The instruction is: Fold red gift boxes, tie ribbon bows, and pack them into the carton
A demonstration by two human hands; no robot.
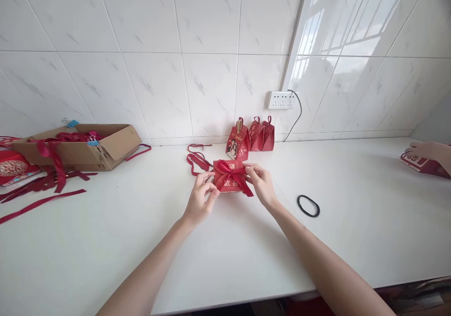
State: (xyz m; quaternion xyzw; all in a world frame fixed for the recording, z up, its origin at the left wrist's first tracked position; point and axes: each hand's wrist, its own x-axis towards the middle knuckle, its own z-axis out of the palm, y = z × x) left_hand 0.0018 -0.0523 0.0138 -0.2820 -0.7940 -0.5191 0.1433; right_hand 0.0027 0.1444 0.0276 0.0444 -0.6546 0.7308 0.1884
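A small red gift box [229, 183] with gold characters stands on the white counter [225, 259] in front of me. A red ribbon bow [230, 169] is tied across its top. My left hand [199, 198] pinches the left loop of the bow at the box's left edge. My right hand [260, 182] pinches the right side of the bow, fingers closed on the ribbon. Three finished red boxes [251, 139] stand behind against the tiled wall.
A cardboard box [84, 149] holding red ribbons sits at the far left, with loose ribbon strips [42, 198] spilling beside it. A spare ribbon [197, 161] lies behind the gift box. A black hair band [308, 206] lies to the right. Another person's hand [428, 152] holds a red box at the right edge.
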